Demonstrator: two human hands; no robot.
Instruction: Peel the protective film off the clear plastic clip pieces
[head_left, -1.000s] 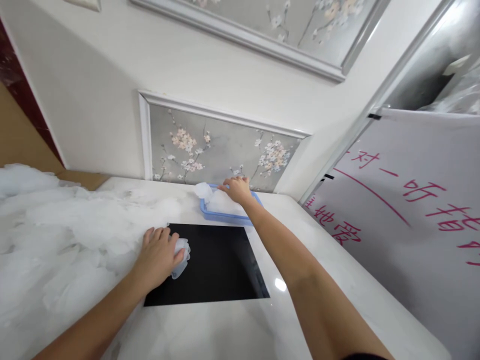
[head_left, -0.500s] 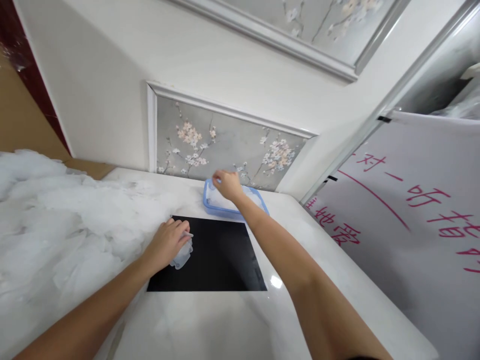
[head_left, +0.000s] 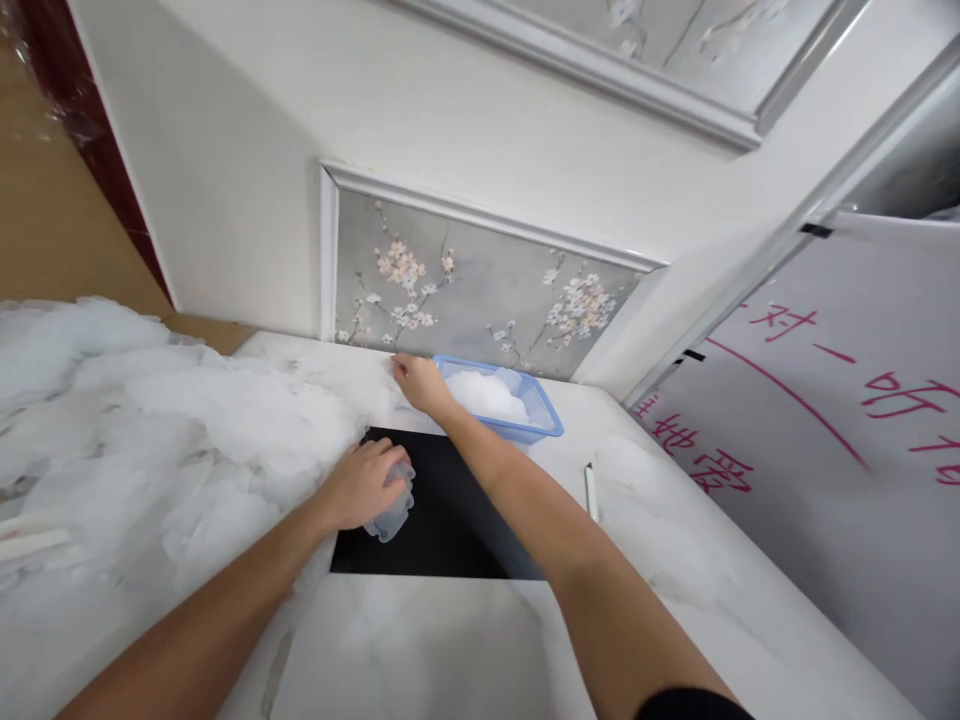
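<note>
My left hand (head_left: 367, 485) is closed around a translucent, scalloped-edged plastic piece (head_left: 391, 518), above the left part of a black mat (head_left: 442, 510). The piece may be a stack of thin sheets; my fingers cover part of it. My right hand (head_left: 420, 382) is past the mat's far edge, just left of a blue plastic basket (head_left: 551, 420). Its fingers are pinched together, and whatever they hold is too small to make out. White translucent material (head_left: 484, 395) fills part of the basket.
A big heap of thin translucent pieces (head_left: 187, 420) spreads over the white table (head_left: 420, 650) on the left. A slim white tool with a dark tip (head_left: 591, 492) lies right of the mat. Behind stands a panel with a floral inset (head_left: 480, 280); a white sheet with red writing (head_left: 810, 400) hangs right.
My right hand has moved left, from over the basket to beside it, uncovering the basket's contents. My left hand keeps the plastic piece over the mat. The view has shifted slightly.
</note>
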